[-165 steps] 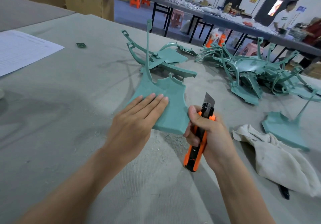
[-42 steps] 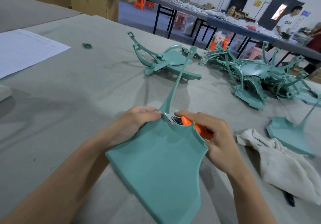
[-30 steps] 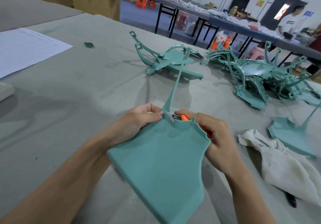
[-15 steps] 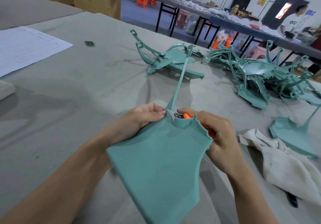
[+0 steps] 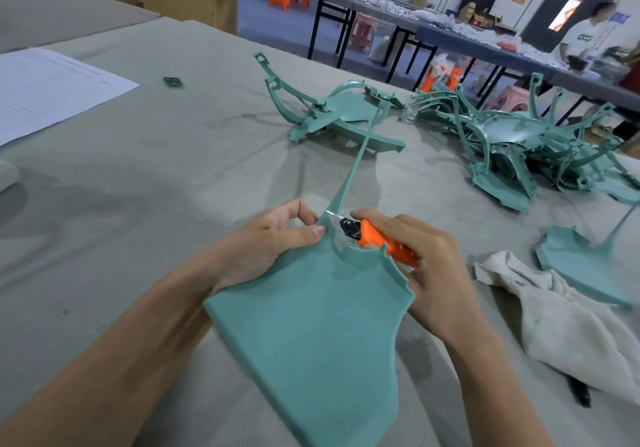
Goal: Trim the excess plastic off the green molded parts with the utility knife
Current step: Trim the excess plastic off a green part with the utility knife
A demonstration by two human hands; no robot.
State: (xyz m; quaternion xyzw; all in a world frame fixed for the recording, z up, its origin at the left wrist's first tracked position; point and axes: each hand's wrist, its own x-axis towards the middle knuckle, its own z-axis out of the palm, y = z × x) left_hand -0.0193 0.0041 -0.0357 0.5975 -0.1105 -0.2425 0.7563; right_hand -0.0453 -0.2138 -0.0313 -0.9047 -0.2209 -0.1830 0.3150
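Where the bench (image 5: 145,183) runs along its near edge, at about the middle, the entries stand as follows.

Item 1, green molded part (image 5: 311,335): a broad, flat shield shape held above the bench and tilted up toward the person. Its thin stem (image 5: 356,162) rises from the neck and points to the far edge, leaning slightly right. The long axis runs near to far.

Item 2, left hand (image 5: 266,242): grasps the part's upper left shoulder, thumb laid on the top face just beside the stem root.

Item 3, right hand (image 5: 419,256): fingers wrapped round the orange utility knife (image 5: 381,240), which enters from the right. Its blade tip lies at the stem root, between the two hands.

Governing relation: the blade lies across the stem's axis and points toward the left thumb, which is the nearer hand. By judgement, a slip at the root would carry the edge that way.

Item 4, further green parts: a heap (image 5: 519,148) toward the far right corner, a smaller cluster (image 5: 339,114) at the far middle, and one single piece (image 5: 588,270) by the right edge.

Item 5, sundries: a pale rag (image 5: 561,328) at the right and a printed sheet (image 5: 45,89) at the left edge.
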